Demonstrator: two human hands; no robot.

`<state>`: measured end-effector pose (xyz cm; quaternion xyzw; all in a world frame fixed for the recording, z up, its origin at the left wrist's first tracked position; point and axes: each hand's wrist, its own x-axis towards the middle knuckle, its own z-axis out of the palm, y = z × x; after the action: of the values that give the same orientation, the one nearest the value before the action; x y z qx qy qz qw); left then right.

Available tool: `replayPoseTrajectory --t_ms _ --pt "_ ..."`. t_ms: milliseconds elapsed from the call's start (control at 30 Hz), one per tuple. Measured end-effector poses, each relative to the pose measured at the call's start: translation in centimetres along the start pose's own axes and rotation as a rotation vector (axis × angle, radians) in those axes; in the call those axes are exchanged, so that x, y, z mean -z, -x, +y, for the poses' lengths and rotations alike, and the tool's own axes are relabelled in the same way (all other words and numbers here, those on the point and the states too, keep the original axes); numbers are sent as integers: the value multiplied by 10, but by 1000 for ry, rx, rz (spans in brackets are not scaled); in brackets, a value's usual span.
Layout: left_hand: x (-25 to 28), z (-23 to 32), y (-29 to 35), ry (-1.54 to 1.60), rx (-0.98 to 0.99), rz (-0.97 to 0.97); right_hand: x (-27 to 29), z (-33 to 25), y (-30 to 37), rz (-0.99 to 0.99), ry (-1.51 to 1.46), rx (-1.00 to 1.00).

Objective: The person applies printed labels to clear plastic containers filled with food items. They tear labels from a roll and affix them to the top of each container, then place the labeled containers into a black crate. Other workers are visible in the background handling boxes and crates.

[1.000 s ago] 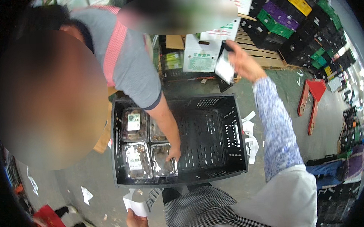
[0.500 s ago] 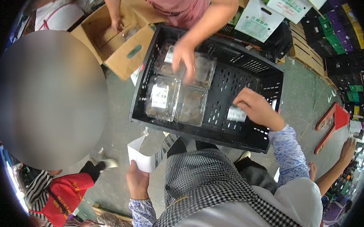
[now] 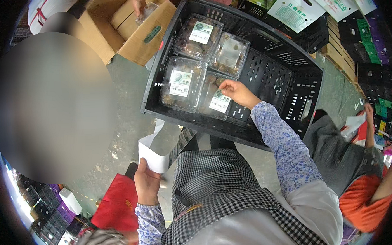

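Note:
My left hand [image 3: 147, 186] holds a curling strip of white labels [image 3: 153, 159] at the crate's near side, fingers closed round its lower end. My right hand [image 3: 242, 94] reaches into the black plastic crate [image 3: 196, 124], pinching the upper edge of a white and green label [image 3: 220, 102]. That label lies against the lid of the near right clear plastic box [image 3: 206, 109]. Beside it sits a labelled clear box [image 3: 183, 86], and behind are another labelled box [image 3: 199, 37] and a box with no label showing [image 3: 230, 55]. Dark contents show through the plastic.
Across the crate, another person's hand [image 3: 138, 6] holds a clear box over an open cardboard carton [image 3: 144, 48]. White cartons [image 3: 296, 8] and a wooden pallet [image 3: 337, 50] stand at the far right. People are close on my right, one in an orange top [image 3: 368, 202].
My right hand has moved left with the label, from the crate's right part onto the near right box. The other person's arm has withdrawn from the crate. My left hand still holds the label strip.

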<state>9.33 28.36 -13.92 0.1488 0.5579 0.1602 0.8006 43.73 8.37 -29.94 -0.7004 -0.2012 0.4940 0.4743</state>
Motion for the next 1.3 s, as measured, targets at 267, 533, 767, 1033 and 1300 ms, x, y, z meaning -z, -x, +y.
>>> replayPoseTrajectory --t_ms 267,533,767,1033,1300 --pt "15 -1 -13 16 28 18 -16 10 -28 79 135 81" --pt "12 -1 -11 10 31 32 -22 22 -32 219 392 209" --pt "-3 -3 0 -26 21 19 -37 16 -28 389 640 234" --pt "-56 0 44 -273 -197 -86 -79 -123 58 67 273 397" --pt "-87 -15 72 -95 -175 -378 -125 -168 122 -328 -7 296"
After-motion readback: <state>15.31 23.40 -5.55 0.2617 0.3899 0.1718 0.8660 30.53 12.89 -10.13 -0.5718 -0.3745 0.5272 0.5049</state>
